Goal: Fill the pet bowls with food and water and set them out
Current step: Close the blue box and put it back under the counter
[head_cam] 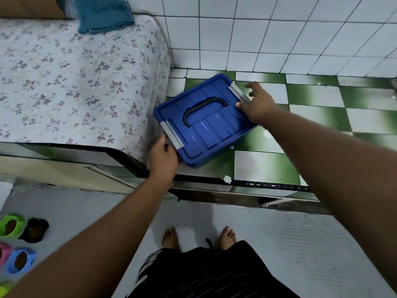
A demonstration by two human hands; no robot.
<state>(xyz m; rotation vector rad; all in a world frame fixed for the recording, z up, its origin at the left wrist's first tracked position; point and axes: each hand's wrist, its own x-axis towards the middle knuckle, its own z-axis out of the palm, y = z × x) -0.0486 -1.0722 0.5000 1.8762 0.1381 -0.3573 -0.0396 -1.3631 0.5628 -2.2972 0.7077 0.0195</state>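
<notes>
A blue plastic storage box (206,130) with a black handle and grey side clips sits on a green-and-white tiled ledge. My left hand (164,158) grips its near-left clip end. At the far-right clip end my right hand (256,104) holds the box. Several small pet bowls stand on the floor at the lower left: a green bowl (10,224), a black bowl (35,230) and a blue bowl (20,261), each with brown food inside. A pink bowl (3,252) is cut off by the frame edge.
A floral mattress (75,72) lies left of the box, with a folded teal cloth (103,15) at its far end. White tiled wall (279,33) stands behind the ledge. My bare feet (199,237) stand on the grey floor below the ledge's edge.
</notes>
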